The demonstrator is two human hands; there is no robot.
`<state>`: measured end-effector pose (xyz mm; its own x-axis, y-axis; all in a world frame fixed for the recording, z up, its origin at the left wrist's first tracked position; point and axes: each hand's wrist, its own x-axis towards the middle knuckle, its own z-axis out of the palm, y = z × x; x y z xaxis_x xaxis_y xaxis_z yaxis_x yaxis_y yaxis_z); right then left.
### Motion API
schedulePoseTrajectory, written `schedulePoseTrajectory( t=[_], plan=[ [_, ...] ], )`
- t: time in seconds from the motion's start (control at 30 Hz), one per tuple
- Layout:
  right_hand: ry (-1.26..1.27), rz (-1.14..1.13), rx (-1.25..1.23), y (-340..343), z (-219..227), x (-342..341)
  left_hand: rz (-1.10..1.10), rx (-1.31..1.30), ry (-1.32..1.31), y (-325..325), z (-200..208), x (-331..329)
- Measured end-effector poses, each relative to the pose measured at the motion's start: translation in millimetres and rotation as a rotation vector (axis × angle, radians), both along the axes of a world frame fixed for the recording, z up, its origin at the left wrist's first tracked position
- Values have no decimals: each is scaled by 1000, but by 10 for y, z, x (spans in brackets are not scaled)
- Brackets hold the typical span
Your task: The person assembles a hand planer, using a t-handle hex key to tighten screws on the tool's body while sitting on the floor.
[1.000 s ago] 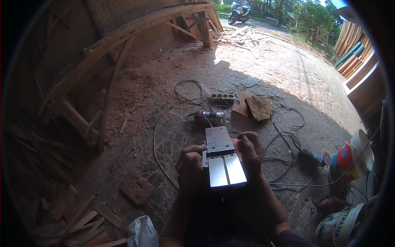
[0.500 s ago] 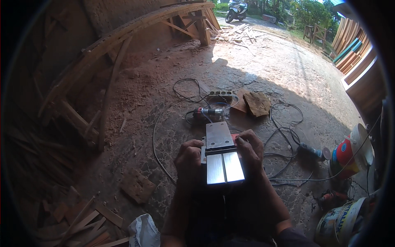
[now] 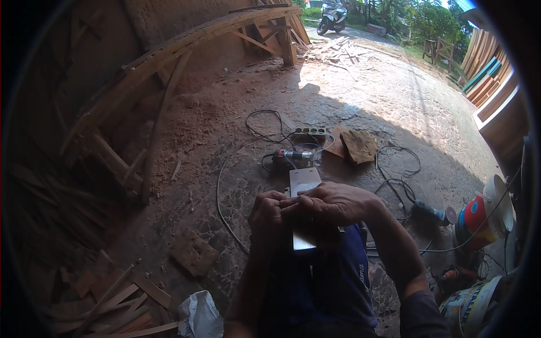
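An upturned electric hand planer rests over my lap, its metal sole facing up. Along its left side my left hand is closed, holding it. My right hand lies across the middle of the sole, over the gap between the two plates. Its fingers are bent and pressed together, meeting the fingertips of my left hand. Whatever is between them is hidden. Only part of the shiny near plate shows below my hands.
Beyond the planer lie a corded power tool, a power strip and a wood slab. Cables loop over the floor. At right are an angle grinder and buckets; wood offcuts lie lower left.
My right hand has left the planer's right side and moved left across its sole, covering the middle. The left hand still holds the left side. The view has shifted slightly.
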<state>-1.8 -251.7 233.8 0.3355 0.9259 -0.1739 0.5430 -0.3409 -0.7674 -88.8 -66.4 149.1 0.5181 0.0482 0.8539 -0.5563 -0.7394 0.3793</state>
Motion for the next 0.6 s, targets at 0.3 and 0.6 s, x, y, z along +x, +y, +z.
schedulePoseTrajectory(
  t=[0.3,0.6],
  plan=[
    [98,90,597,-127,-165,-280,-69,-144,70,86,-139,65],
    [54,-995,874,-132,-954,-261,-112,-359,180,125,-222,167]
  ],
)
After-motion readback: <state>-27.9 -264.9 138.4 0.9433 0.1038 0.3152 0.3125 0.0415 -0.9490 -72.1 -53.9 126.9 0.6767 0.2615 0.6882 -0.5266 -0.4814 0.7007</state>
